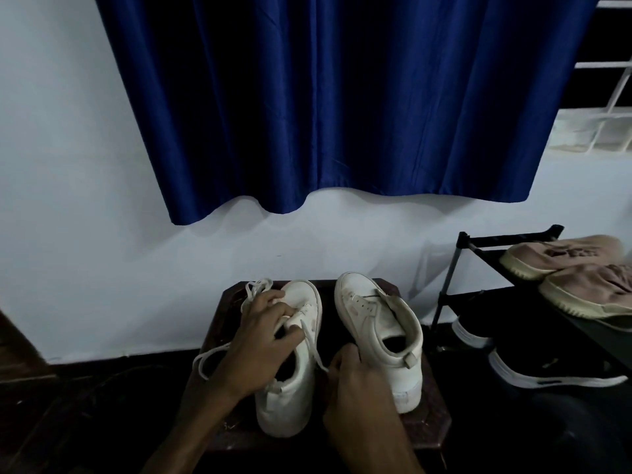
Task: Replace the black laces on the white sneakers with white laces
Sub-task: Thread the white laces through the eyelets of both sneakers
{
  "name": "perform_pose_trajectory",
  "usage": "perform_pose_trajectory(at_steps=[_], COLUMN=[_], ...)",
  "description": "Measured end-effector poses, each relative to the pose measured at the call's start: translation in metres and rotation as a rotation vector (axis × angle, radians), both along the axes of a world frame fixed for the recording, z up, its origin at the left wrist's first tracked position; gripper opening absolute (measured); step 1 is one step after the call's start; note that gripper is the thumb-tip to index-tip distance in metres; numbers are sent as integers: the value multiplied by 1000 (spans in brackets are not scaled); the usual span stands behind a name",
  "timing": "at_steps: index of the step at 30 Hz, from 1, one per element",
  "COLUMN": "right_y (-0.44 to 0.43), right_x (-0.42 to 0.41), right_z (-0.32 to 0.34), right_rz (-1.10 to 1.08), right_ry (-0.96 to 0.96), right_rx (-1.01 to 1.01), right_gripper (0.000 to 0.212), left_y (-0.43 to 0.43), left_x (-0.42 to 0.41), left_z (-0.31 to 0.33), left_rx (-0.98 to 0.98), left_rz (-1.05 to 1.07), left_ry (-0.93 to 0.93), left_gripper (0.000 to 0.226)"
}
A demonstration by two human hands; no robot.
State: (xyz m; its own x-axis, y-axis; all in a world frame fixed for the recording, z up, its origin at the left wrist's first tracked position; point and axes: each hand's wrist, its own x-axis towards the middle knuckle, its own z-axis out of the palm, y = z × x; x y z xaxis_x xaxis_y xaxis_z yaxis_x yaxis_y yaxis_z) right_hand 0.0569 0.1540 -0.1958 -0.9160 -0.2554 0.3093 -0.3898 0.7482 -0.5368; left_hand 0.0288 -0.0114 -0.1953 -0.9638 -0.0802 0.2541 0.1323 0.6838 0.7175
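Fingers (273, 299) of the L hand (263, 340) are curling down over the eyelet rows of the L sneaker (290, 401). The thumb is closing in from below, so a strand of the white lace (210, 359) is getting clamped between them. This is likely pinning the shoe & keeping the threaded rows from slipping.

The R hand (355, 381) is showing only its back. Its thumb & forefinger seem to be closing together on the lace's free end, just beside the sneaker's collar, prob. drawing it taut. The fingertips themselves are hidden.

The lace's other end is trailing in loops off the L edge of the stool (427, 436) & bunching near its far L corner. Both white sneakers are standing toes-away on this dark wooden stool, side by side. The R sneaker (383, 336), nearer the R edge, is sitting w/ bare eyelets & no lace. No black laces are showing anywhere, so 1 of 2 shoes looks partway re-laced.

Beyond the R edge, a shoe rack (448, 278) is holding 2 pinkish shoes (564, 258) up top & black shoes (547, 374) below. A blue curtain (325, 97) is hanging on the wall behind.
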Motion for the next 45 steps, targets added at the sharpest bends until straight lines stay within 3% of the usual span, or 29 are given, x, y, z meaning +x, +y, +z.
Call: perform_pose_trajectory(at_steps=[3, 7, 11, 14, 17, 20, 21, 24, 27, 29, 31, 34, 38, 41, 45], right_y=[16, 4, -15, -15, -2, 18, 17, 3, -24, -30, -27, -11, 10, -3, -27], right_x=[3, -13, -32, -19, 5, 21, 16, -4, -25, -33, -28, -7, 2, -12, -28], right_z=[7, 24, 17, 6, -20, 8, 17, 38, 34, 19, 17, -7, 13, 35, 21], right_rz=[-19, -32, -46, -48, -13, -44, -34, -39, -73, -65, -59, -52, -3, -142, -56], right_ry=[-211, 18, 142, 90, 75, -106, -72, 117, 61, 128, 86, 51, -75, 0, 47], right_rx=[120, 109, 271, 289, 371, 438, 451, 372, 320, 311, 346, 439, 604, 472, 373], right_gripper=[15, 30, 33, 13, 24, 25, 30, 16, 18, 23, 4, 24, 14, 22, 21], left_y=[1, -4, -3, -2, -2, 0, 0, 1, 4, 5, 6, 4, 4, 6, 7], left_x=[-3, -6, -5, -6, -7, -7, -8, -6, -2, -2, -2, -1, -2, -3, 2], left_z=[-1, -2, -6, -5, -5, -4, -3, -5, -6, -3, 1, 2, 0, 0, -1], left_rx=[-9, -33, -38, -102, -109, -87, -77, -81, -105, -143, -150, -135, -127, -146, -171], left_rz=[-98, -168, -138, -74, -61, -70, -70, -68, -36, -15, -11, 3, -3, 10, 43], left_ry=[21, -16, -32, -20, -10, -43, -38, -32, -48, -52, -61, -68, -61, -77, -86], left_gripper=[52, 43, 37, 30, 24, 26, 27, 37, 59, 66, 64, 58, 61, 62, 68])
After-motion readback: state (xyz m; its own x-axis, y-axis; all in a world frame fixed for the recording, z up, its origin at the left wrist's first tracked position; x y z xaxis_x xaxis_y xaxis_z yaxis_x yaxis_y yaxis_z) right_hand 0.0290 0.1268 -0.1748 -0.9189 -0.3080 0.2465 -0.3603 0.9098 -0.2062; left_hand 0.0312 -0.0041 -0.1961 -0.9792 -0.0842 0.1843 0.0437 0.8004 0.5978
